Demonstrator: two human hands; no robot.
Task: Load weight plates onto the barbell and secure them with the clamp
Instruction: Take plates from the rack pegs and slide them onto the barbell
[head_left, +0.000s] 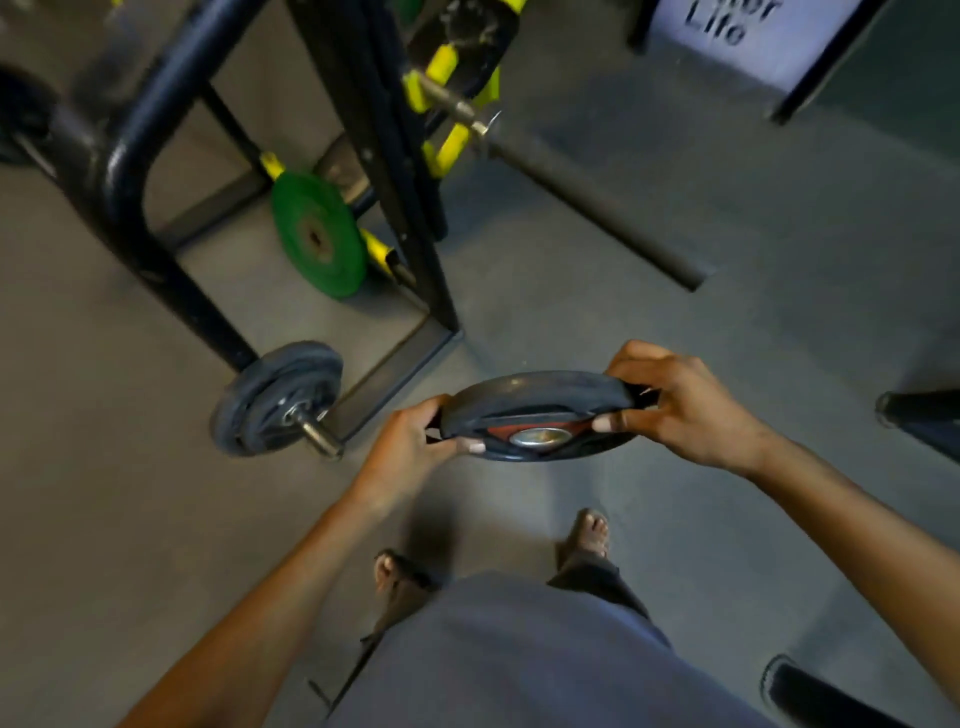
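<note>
head view: a round, dull black weight plate with a red inner ring and shiny metal hub is held nearly flat above the grey floor. left hand and right hand clasp its opposite rims, fingers curled. to the left, the barbell end carries dusty grey plates.

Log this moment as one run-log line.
phase: carrying | left hand: gripping plate | right hand: gripping plate | barbell end: two plates on, sleeve tip bare | clamp: not seen
</note>
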